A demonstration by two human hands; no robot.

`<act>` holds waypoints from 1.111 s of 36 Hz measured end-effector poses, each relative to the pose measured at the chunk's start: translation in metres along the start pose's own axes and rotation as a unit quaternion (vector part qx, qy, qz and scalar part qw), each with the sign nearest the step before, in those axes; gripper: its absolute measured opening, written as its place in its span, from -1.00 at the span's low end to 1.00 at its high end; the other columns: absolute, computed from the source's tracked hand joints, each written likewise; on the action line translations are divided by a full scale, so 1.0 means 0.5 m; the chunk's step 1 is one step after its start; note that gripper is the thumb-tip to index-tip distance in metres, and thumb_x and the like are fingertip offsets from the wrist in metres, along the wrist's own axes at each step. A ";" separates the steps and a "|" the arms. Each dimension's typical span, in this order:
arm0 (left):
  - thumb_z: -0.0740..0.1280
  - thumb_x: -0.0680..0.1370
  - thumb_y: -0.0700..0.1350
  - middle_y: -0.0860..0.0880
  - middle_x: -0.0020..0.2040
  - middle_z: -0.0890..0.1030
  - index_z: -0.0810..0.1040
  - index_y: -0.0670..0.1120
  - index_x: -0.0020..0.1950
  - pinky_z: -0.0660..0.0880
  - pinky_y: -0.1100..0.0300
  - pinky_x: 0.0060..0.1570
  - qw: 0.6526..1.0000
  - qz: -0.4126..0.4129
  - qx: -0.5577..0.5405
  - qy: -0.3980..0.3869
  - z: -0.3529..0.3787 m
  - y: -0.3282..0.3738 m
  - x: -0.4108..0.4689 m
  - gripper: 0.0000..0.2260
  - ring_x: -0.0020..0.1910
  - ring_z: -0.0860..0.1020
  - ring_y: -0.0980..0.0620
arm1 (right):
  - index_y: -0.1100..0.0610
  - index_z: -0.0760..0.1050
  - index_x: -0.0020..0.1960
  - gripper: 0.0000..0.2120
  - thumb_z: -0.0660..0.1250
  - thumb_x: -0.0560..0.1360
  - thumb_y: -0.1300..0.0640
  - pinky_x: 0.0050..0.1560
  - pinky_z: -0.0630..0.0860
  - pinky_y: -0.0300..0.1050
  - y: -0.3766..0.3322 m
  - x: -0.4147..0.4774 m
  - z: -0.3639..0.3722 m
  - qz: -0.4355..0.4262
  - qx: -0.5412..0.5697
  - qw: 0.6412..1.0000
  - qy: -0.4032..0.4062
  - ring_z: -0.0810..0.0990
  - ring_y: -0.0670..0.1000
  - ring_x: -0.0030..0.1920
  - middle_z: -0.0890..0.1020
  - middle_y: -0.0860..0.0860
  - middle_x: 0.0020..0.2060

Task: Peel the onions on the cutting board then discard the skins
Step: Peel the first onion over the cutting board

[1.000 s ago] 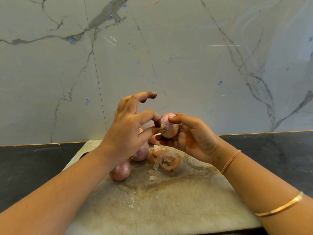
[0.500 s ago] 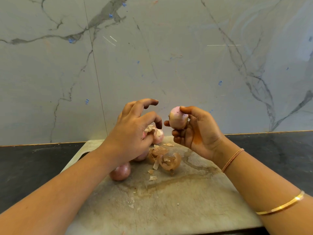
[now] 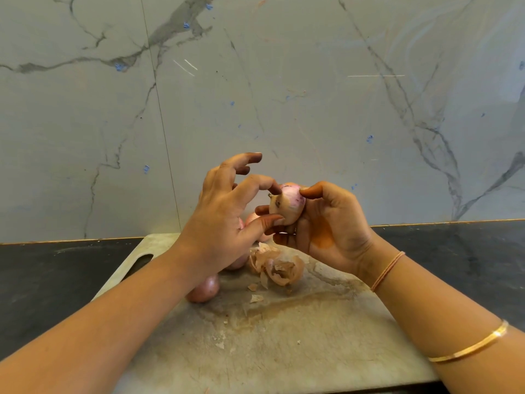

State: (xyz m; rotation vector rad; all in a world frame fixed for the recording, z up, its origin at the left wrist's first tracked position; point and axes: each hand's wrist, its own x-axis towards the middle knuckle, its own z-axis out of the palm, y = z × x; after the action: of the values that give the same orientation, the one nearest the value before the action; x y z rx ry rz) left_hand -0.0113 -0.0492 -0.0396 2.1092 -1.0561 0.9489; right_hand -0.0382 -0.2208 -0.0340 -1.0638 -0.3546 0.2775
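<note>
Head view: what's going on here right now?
A person is peeling onions by hand above the cutting board. The right hand grips a partly peeled onion, held up off the board, while the left hand pinches its end between thumb and forefinger. A pile of loose skins lies on the board, not yet discarded. Other onions lie on the board by the left wrist.

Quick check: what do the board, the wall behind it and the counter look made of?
Board: probably pale plastic, matte, knife-scored and stained brown, with a handle slot. Wall: glossy grey-veined marble or marble-look slab, showing reflected streaks. Counter: dark polished stone, it seems, with a faint sheen.
</note>
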 end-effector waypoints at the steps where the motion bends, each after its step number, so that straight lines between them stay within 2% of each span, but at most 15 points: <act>1: 0.33 0.44 0.08 0.03 0.43 0.25 0.38 0.24 0.13 0.13 0.38 0.15 1.000 0.001 0.000 0.001 -0.001 0.001 0.000 -0.71 0.32 0.20 0.14 | 0.17 0.42 0.21 -0.54 0.19 0.34 0.06 -0.07 0.59 -0.05 0.001 0.001 -0.001 -0.001 0.000 1.000 -0.005 0.58 0.12 -0.09 0.58 0.25 0.01; 6: 0.22 0.43 0.13 0.07 0.41 0.23 0.39 0.22 0.10 0.16 0.35 0.16 1.000 0.006 -0.015 -0.005 0.000 0.006 -0.002 -0.75 0.32 0.21 0.13 | 0.21 0.43 0.24 -0.50 0.15 0.35 0.05 0.05 0.59 0.03 0.004 0.004 -0.009 0.003 0.015 1.000 -0.024 0.58 0.17 -0.02 0.59 0.27 0.02; 11: 0.24 0.46 0.13 0.04 0.40 0.28 0.44 0.16 0.00 0.21 0.28 0.17 1.000 0.025 0.000 0.008 0.000 0.002 -0.001 -0.85 0.31 0.25 0.09 | 0.21 0.40 0.21 -0.56 0.14 0.38 0.06 0.19 0.52 0.09 0.004 0.000 -0.007 -0.009 0.020 0.999 -0.041 0.63 0.08 -0.09 0.63 0.15 -0.09; 15: 0.25 0.46 0.14 0.13 0.40 0.21 0.43 0.21 0.04 0.19 0.30 0.17 1.000 0.023 0.001 0.013 -0.004 -0.002 0.000 -0.83 0.29 0.23 0.15 | 0.23 0.36 0.30 -0.51 0.12 0.43 0.05 0.14 0.56 0.07 0.005 0.002 -0.006 -0.004 0.003 1.000 -0.023 0.66 0.10 -0.12 0.64 0.14 -0.12; 18: 0.21 0.45 0.12 0.07 0.42 0.18 0.41 0.22 0.13 0.18 0.30 0.17 1.000 0.022 0.012 0.005 -0.007 -0.004 0.002 -0.74 0.28 0.20 0.16 | 0.22 0.36 0.35 -0.56 0.04 0.54 0.06 0.14 0.56 0.08 0.006 0.002 -0.004 -0.006 -0.018 1.000 -0.009 0.66 0.14 -0.08 0.64 0.17 -0.12; 20: 0.18 0.45 0.12 0.05 0.43 0.19 0.40 0.23 0.12 0.17 0.31 0.17 1.000 0.019 0.015 0.000 -0.007 -0.005 0.002 -0.75 0.28 0.19 0.17 | 0.24 0.34 0.38 -0.55 0.03 0.56 0.07 0.15 0.56 0.09 0.004 0.002 -0.002 -0.004 -0.023 1.000 0.001 0.66 0.16 -0.07 0.64 0.19 -0.11; 26: 0.23 0.45 0.14 0.09 0.42 0.20 0.44 0.20 0.01 0.21 0.24 0.20 1.000 0.018 0.010 0.005 -0.004 -0.009 0.000 -0.84 0.29 0.20 0.16 | 0.26 0.28 0.43 -0.52 0.02 0.59 0.07 0.15 0.56 0.09 0.002 0.001 0.002 -0.002 -0.024 1.000 0.010 0.67 0.14 -0.07 0.66 0.17 -0.05; 31: 0.27 0.43 0.16 0.13 0.41 0.15 0.39 0.25 0.15 0.14 0.36 0.16 1.000 0.008 0.004 0.003 -0.006 -0.005 0.001 -0.71 0.28 0.16 0.22 | 0.25 0.29 0.43 -0.44 0.13 0.47 0.04 0.13 0.57 0.09 0.003 0.002 0.001 0.001 -0.028 0.999 0.016 0.65 0.18 -0.03 0.62 0.22 -0.05; 35: 0.21 0.43 0.18 0.16 0.40 0.14 0.38 0.26 0.11 0.14 0.35 0.15 1.000 0.006 0.001 -0.001 -0.005 -0.006 0.002 -0.74 0.28 0.15 0.24 | 0.25 0.28 0.43 -0.51 0.06 0.56 0.06 0.14 0.57 0.10 0.003 0.001 0.000 0.000 -0.024 1.000 0.017 0.65 0.18 -0.04 0.63 0.21 -0.06; 40: 0.24 0.44 0.12 0.18 0.39 0.17 0.42 0.21 0.02 0.17 0.28 0.19 1.000 0.009 -0.002 0.000 -0.001 -0.011 -0.001 -0.83 0.29 0.17 0.22 | 0.26 0.28 0.43 -0.52 0.04 0.57 0.07 0.14 0.57 0.09 0.002 0.000 0.002 0.000 -0.024 1.000 0.013 0.66 0.18 -0.03 0.64 0.22 -0.02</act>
State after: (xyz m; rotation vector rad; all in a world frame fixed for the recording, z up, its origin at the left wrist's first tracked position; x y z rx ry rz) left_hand -0.0070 -0.0457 -0.0407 2.0984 -1.0785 0.9547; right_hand -0.0388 -0.2195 -0.0344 -1.1132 -0.3387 0.2555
